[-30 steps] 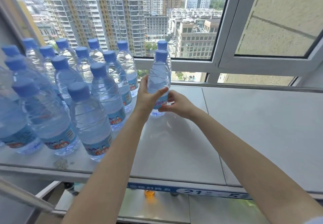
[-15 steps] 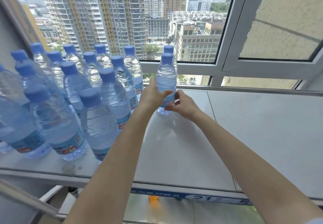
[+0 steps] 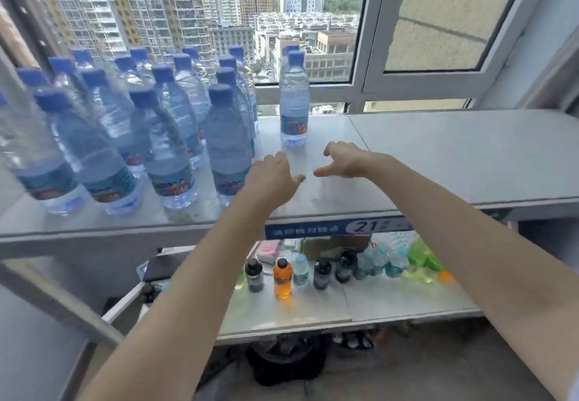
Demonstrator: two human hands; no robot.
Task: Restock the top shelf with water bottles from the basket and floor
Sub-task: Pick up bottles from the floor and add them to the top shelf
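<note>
Your left hand and right hand have come off the water bottle, fingers loose and empty, leaving it upright on the top shelf right of the packed rows, likely extending that block.

Roughly eighteen blue-capped water bottles on the top shelf, the far ones too blurred to count surely; below, one orange bottle; three dark bottles.

packed water bottles block the top shelf left — one bottle mid-back — right half bare.
</note>
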